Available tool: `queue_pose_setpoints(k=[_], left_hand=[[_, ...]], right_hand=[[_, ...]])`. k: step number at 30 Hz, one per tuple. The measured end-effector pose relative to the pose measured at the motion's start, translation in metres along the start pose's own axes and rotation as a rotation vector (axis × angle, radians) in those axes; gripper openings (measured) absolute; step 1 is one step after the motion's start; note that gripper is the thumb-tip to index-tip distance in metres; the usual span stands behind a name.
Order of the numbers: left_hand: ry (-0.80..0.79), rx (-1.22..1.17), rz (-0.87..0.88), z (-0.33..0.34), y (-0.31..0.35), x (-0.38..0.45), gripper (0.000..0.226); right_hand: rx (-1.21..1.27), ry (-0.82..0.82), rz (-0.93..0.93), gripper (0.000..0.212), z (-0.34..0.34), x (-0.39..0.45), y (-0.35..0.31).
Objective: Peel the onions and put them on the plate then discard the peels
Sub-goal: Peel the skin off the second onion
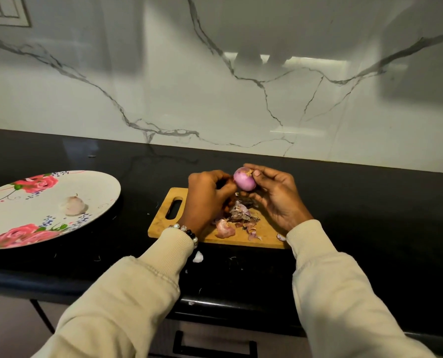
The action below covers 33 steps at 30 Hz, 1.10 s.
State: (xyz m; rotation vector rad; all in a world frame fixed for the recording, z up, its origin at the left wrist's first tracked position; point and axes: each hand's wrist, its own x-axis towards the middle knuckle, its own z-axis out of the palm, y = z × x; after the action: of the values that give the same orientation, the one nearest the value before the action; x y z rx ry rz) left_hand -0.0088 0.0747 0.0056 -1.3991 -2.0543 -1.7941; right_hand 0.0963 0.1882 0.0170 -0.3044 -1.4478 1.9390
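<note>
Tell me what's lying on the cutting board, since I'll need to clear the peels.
On the wooden cutting board lies a loose pile of purple onion peels. Both hands hover above it with the onion, so anything beneath the left hand stays hidden.

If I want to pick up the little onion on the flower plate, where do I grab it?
Grab the peeled onion around its round middle, coming straight down from above. It lies by itself near the centre of the plate with open space on every side, so fingers probably fit around it easily. Its little curled tip pokes up and looks too thin to hold.
</note>
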Motion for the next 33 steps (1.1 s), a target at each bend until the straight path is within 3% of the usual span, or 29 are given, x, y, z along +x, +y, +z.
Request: queue_pose_setpoints(k=[4, 9, 17, 27, 33], left_hand=[[0.066, 0.018, -0.047, 0.002, 0.001, -0.001, 0.006], [0.116, -0.267, -0.250, 0.006, 0.002, 0.000, 0.014], [0.017, -0.731, -0.584, 0.005, 0.003, 0.008, 0.017], [-0.091, -0.995, -0.736, 0.001, 0.014, 0.014, 0.021], [-0.138, -1.021, -0.766, 0.007, 0.012, 0.014, 0.023]], right_hand=[[-0.011, -0.015, -0.015, 0.023, 0.003, -0.001, 0.002], [0.007, -0.018, -0.018, 0.024, 0.005, 0.000, 0.004], [0.212, -0.061, -0.016, 0.025, 0.004, -0.001, -0.001], [0.307, -0.124, 0.016, 0.027, 0.006, -0.003, 0.000], [0.304, -0.138, 0.015, 0.026, 0.007, -0.003, 0.001]])
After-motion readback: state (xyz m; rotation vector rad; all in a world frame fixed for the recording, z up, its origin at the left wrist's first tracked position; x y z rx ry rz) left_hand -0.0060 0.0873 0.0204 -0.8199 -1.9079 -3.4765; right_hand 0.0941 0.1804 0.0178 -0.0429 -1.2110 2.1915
